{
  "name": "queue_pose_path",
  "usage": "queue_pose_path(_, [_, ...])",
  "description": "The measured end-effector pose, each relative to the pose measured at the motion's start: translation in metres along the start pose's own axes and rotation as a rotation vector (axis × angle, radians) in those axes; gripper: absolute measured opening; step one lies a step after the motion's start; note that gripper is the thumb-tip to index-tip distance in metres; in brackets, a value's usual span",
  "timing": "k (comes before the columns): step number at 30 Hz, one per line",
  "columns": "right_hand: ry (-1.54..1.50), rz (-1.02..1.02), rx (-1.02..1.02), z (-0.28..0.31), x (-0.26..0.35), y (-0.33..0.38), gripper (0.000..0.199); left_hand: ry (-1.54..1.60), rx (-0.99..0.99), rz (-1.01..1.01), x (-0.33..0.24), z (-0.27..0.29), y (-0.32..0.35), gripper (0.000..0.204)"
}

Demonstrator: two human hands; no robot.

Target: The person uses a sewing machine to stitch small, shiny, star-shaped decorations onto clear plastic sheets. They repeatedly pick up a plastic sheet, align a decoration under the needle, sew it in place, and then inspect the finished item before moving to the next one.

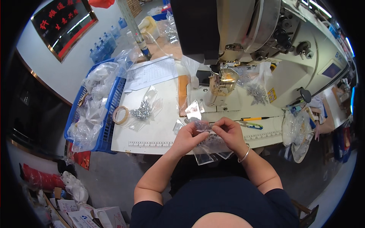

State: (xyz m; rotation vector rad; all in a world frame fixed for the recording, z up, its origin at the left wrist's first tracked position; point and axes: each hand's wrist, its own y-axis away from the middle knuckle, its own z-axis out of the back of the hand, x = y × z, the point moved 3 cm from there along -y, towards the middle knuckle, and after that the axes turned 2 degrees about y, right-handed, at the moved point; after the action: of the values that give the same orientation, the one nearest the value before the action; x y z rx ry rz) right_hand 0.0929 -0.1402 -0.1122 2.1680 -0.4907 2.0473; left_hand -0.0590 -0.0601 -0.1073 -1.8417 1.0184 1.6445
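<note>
At the front edge of the white sewing table (152,133), my left hand (190,136) pinches a small clear plastic piece (202,125) with a purplish tint. My right hand (230,133) is closed at the other side of it, thumb against fingers; its exact grip is partly hidden. Below both hands, several clear plastic pieces (204,156) stick out past the table edge, with small shiny bits among them. Just behind my fingers lies a shiny, see-through flap (193,110). The sewing machine's presser area (224,85) stands beyond my hands.
Left on the table are a tape roll (121,115), a pile of silvery bits (143,111) on plastic and paper sheets (150,74). A blue basket (108,127) of plastic bags stands at the left edge. An orange pen (255,118) and green-handled snips (254,125) lie right.
</note>
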Motion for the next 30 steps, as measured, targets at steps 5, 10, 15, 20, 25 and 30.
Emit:
queue_pose_path(5, [0.004,-0.037,-0.035,-0.001,0.001,0.004,0.010,0.145,-0.035,-0.036,-0.005,0.002,-0.002,0.039])
queue_pose_path(10, [-0.068,-0.068,-0.066,-0.004,0.003,0.002,0.008,0.314,0.058,0.050,-0.012,0.009,0.001,0.037])
queue_pose_path(15, [-0.177,0.037,-0.195,-0.015,0.008,0.007,0.006,0.559,0.247,0.147,-0.020,0.025,-0.005,0.057])
queue_pose_path(20, [-0.122,0.173,-0.307,-0.033,-0.005,0.025,0.006,0.353,0.413,0.249,-0.038,0.038,-0.020,0.071])
queue_pose_path(25, [-0.185,0.225,-0.350,-0.049,-0.010,0.027,0.004,0.482,0.648,0.247,-0.047,0.056,-0.035,0.071])
queue_pose_path(30, [-0.297,0.305,-0.368,-0.055,0.021,0.009,0.004,0.733,0.286,-0.067,0.000,0.034,-0.024,0.049])
